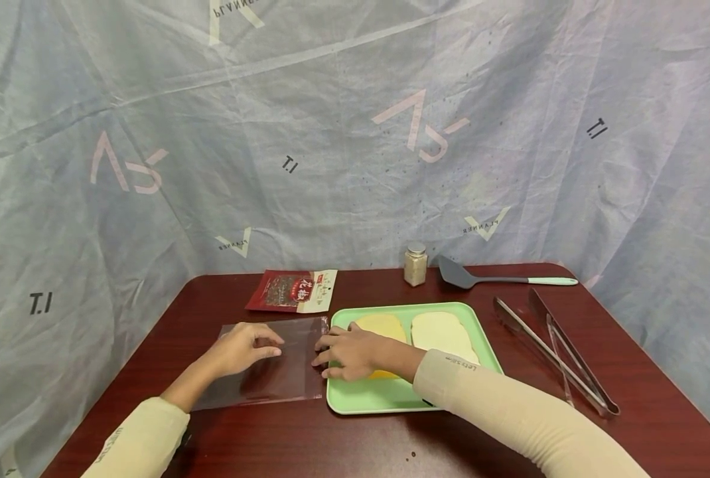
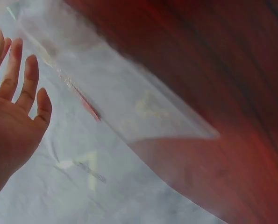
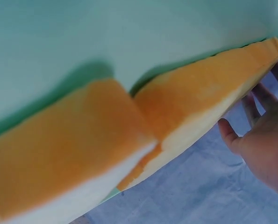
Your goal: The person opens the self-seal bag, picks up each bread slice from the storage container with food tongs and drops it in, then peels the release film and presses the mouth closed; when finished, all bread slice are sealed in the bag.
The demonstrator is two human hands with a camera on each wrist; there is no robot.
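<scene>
A clear plastic bag (image 1: 295, 368) lies flat on the table. Over its middle hovers my left hand (image 1: 244, 346), fingers loosely bent and holding nothing; the left wrist view shows this hand (image 2: 17, 107) beside the bag (image 2: 106, 88). My right hand (image 1: 350, 355) reaches across the green tray (image 1: 385, 401), fingers spread, fingertips at the bag's right edge. Two bread slices lie on the tray: a yellowish slice (image 1: 381, 325), partly hidden by the right hand, and a paler slice (image 1: 441, 335). Their orange crusts (image 3: 190, 91) fill much of the right wrist view, with the right hand (image 3: 265, 144) past them.
Behind the bag lies a red seasoning packet (image 1: 292, 291). A small glass jar (image 1: 415, 265) and a grey spatula (image 1: 459, 273) sit along the back edge. Metal tongs (image 1: 558, 352) lie right of the tray. A grey cloth (image 1: 343, 166) hangs behind the table.
</scene>
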